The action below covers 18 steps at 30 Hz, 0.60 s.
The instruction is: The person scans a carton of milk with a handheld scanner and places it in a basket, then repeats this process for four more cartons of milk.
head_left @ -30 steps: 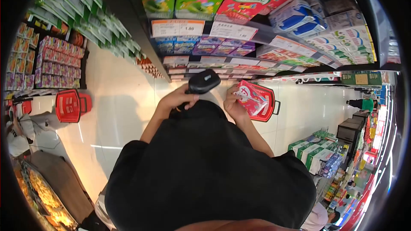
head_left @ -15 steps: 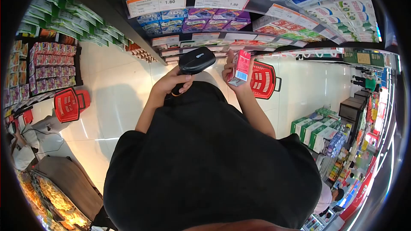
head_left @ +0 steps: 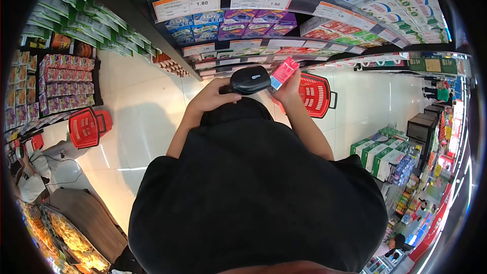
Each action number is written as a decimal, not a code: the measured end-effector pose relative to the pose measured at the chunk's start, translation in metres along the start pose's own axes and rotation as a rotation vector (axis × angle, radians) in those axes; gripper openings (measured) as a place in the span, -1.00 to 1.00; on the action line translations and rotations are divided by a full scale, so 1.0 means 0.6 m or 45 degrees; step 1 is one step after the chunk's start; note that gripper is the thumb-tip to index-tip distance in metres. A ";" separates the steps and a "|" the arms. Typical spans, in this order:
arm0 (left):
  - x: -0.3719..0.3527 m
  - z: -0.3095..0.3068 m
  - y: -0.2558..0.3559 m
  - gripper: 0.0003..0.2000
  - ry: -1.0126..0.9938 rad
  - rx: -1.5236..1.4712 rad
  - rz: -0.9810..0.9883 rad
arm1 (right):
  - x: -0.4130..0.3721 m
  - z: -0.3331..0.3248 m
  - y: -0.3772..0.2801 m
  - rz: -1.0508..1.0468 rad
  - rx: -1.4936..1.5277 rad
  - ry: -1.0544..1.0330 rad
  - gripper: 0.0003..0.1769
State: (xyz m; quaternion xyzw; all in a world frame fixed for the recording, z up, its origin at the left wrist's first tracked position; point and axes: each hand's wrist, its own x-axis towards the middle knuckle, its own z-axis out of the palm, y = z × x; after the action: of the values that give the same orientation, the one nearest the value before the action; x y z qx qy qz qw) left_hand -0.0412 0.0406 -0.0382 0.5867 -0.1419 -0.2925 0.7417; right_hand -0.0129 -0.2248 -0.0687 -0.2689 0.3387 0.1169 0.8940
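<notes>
Left hand [head_left: 209, 97], gripping a black, rounded plastic handheld device [head_left: 249, 80]; beside its head, a small pink-red cardboard carton [head_left: 284, 72], clasped by the right hand [head_left: 289, 92]. Carton best held steady, printed face uncovered.

Both arms extend forward of the torso [head_left: 253, 187] and converge near the body midline. The left forearm [head_left: 182, 132] angles forward and inward; the left wrist [head_left: 195, 110] lies in line with it or nearly so. The left hand [head_left: 210, 96] is closed in a grip, with the thumb [head_left: 232, 97] pointing toward the right hand [head_left: 288, 90]. The other left fingers are partly hidden. The right forearm [head_left: 308, 129] angles forward and inward from the opposite side. The right hand is closed in a grip; its fingers are partly hidden. The hands are near each other, not touching, and about equally far forward. Both forearms are bare.
</notes>
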 end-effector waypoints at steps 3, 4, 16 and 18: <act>-0.003 0.001 0.016 -0.64 0.083 0.152 -0.120 | -0.021 0.043 -0.026 -0.341 -0.021 0.122 -0.34; -0.005 0.005 0.022 -0.64 0.084 0.150 -0.118 | -0.034 0.061 -0.035 -0.503 -0.091 0.279 -0.34; 0.010 0.032 0.010 -0.39 0.308 0.570 0.224 | -0.066 0.076 -0.030 -0.715 -0.306 0.240 -0.36; 0.009 0.037 0.012 -0.41 0.358 0.535 0.255 | -0.068 0.075 -0.028 -0.712 -0.278 0.255 -0.36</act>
State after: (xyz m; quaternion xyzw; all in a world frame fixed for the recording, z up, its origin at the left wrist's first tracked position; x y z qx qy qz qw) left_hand -0.0473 0.0212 -0.0259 0.7455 -0.1524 -0.0973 0.6415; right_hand -0.0119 -0.2147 -0.0065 -0.4562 0.3235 -0.1248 0.8195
